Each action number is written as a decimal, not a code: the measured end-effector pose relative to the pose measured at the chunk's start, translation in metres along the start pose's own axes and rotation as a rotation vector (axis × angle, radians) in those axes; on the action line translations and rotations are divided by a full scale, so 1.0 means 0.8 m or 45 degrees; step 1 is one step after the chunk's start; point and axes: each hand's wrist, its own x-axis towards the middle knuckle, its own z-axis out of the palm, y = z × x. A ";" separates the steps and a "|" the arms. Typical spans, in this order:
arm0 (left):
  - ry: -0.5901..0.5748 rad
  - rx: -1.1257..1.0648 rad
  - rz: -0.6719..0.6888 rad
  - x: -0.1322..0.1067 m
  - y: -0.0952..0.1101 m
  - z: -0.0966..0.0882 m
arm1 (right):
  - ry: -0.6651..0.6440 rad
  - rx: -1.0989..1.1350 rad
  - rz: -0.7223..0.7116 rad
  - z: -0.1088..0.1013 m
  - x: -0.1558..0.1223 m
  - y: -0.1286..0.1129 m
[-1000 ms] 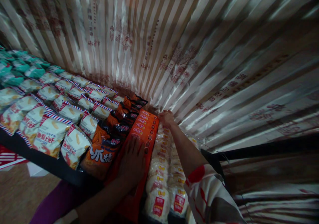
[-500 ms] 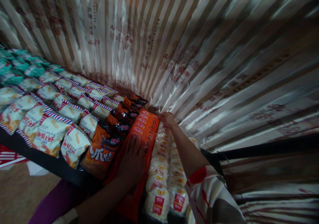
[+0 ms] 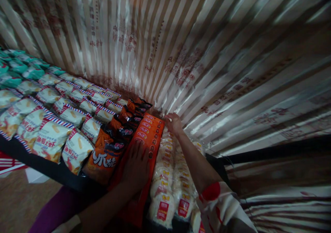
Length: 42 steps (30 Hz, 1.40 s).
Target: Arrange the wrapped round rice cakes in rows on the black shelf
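My left hand (image 3: 136,165) lies flat on a row of overlapping orange snack packets (image 3: 150,129), its fingers stretched out toward the back. At the far end of that row my right hand (image 3: 174,123) reaches to the packets' back corner. Its fingers are bent and slightly apart, and I see nothing held in them. Under my right forearm run two rows of clear-wrapped round rice crackers (image 3: 162,209) with red labels. Black-and-orange snack bags (image 3: 103,158) stand in a line to the left of the orange packets.
White snack bags (image 3: 53,139) with striped edges fill the left side, with green bags (image 3: 33,72) beyond them. Pleated, printed sheeting (image 3: 155,46) hangs behind the goods. A dark shelf edge (image 3: 49,167) runs along the front, and a dark bar (image 3: 271,152) crosses at the right.
My right hand has shifted slightly, and its thumb and fingers now show more above the crackers' far end. The left hand stays flat on the orange packets. The view has moved slightly.
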 end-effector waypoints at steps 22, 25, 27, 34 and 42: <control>-0.033 -0.005 -0.005 0.000 0.001 0.002 | -0.193 -0.159 -0.169 0.005 -0.092 -0.043; -0.040 0.003 -0.018 0.001 0.003 0.000 | -0.178 -0.167 -0.126 0.008 -0.090 -0.040; -0.030 0.007 -0.018 0.001 0.004 0.000 | -0.180 -0.177 -0.092 0.009 -0.086 -0.040; 0.008 -0.004 -0.020 0.000 0.003 -0.004 | -0.007 0.169 -0.030 -0.012 -0.082 -0.035; 0.015 0.006 -0.007 0.000 0.004 -0.009 | 0.170 0.626 0.190 -0.069 -0.171 -0.057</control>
